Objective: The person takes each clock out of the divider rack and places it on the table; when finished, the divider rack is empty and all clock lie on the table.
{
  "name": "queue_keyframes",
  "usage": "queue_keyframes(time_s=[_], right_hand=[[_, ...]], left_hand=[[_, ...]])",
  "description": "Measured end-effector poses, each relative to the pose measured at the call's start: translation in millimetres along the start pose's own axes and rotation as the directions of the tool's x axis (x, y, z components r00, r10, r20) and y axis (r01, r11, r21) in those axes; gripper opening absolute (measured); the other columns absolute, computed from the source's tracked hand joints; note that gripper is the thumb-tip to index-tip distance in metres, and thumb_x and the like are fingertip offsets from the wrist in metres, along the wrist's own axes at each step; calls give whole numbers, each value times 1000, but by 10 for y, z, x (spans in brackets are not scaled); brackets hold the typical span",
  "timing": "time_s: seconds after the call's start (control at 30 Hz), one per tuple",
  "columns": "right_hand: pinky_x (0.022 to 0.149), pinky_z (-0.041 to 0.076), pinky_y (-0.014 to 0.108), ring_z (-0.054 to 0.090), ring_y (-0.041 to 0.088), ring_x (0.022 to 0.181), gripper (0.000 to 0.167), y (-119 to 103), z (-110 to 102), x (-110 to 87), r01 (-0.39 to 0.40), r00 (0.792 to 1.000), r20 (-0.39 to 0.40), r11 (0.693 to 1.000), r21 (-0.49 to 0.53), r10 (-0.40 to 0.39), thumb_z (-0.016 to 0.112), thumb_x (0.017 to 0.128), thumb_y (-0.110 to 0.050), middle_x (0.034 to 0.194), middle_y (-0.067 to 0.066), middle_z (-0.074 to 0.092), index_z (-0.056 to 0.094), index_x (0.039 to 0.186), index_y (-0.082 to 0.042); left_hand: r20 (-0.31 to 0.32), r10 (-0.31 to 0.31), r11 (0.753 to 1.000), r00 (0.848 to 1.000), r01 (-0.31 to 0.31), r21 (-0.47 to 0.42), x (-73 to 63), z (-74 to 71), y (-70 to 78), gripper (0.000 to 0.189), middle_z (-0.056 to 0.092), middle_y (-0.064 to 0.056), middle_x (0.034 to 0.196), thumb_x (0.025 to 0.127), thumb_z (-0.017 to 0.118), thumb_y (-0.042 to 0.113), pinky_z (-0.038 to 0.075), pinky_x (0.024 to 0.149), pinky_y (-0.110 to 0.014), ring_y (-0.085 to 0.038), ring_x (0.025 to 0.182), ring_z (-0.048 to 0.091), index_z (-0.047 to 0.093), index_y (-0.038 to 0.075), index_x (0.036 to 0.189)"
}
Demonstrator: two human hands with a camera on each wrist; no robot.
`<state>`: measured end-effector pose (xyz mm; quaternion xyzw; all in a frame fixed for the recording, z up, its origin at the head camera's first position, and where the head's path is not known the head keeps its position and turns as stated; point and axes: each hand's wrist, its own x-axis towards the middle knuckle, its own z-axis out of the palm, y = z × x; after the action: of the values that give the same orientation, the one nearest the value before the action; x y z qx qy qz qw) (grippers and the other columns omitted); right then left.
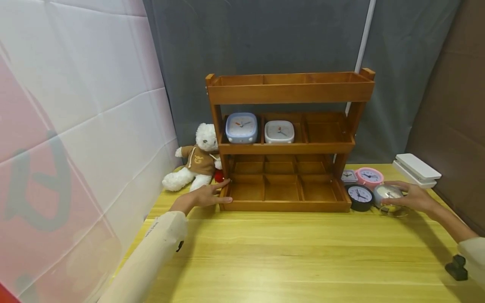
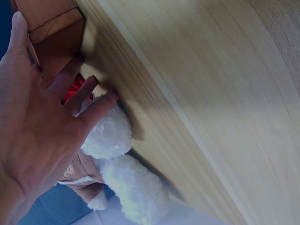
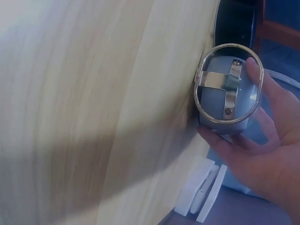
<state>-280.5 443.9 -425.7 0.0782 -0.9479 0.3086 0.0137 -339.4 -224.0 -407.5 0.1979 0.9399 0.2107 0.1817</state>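
Note:
My right hand point(image 1: 414, 197) grips a small grey alarm clock point(image 1: 386, 192) at the right of the wooden shelf. In the right wrist view, fingers and thumb hold the clock's sides, and its gold ring stand point(image 3: 228, 123) faces the camera. My left hand point(image 1: 204, 195) touches the lower left front corner of the brown three-tier shelf point(image 1: 288, 206), fingers spread and fairly straight. Beside the grey clock stand a black round clock point(image 1: 360, 196), a pink clock point(image 1: 369, 176) and a small square clock point(image 1: 348, 176). The shelf's middle tier holds a blue clock point(image 1: 241, 127) and a white clock point(image 1: 279, 131).
A white teddy bear in a brown hoodie point(image 1: 201, 160) sits left of the shelf, close to my left hand, with a red object point(image 1: 219, 176) by it. A white stacked object point(image 1: 417, 168) lies at the table's right edge. Grey cloth point(image 1: 280, 38) hangs behind.

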Motion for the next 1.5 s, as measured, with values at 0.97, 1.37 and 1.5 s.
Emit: queue_keyframes(time_s=[0.97, 1.37, 1.5], right_hand=[[87, 60, 52, 54, 65, 119, 73, -67, -27, 34, 87, 996, -28, 995, 44, -86, 78, 95, -23, 144, 43, 47, 44, 149, 12], [85, 36, -4, 54, -16, 104, 58, -451, -88, 102, 240, 943, -226, 970, -47, -244, 88, 85, -17, 127, 32, 67, 65, 135, 4], [84, 38, -3, 69, 12, 111, 57, -622, -90, 102, 245, 938, -240, 968, -55, -251, 87, 87, -19, 127, 31, 67, 65, 135, 2]], left_hand=[[1, -1, 1000, 1000, 1, 7, -8, 30, -19, 91, 36, -28, 161, 98, 57, 67, 33, 117, -63, -50, 145, 38, 18, 24, 168], [-1, 3, 1000, 1000, -3, -1, 11, 7, -26, 91, 36, -27, 162, 98, 58, 67, 32, 117, -63, -49, 145, 39, 19, 25, 168], [-1, 2, 1000, 1000, -2, -5, 8, 12, -27, 91, 36, -27, 162, 98, 58, 67, 32, 117, -62, -49, 145, 38, 18, 25, 168]])
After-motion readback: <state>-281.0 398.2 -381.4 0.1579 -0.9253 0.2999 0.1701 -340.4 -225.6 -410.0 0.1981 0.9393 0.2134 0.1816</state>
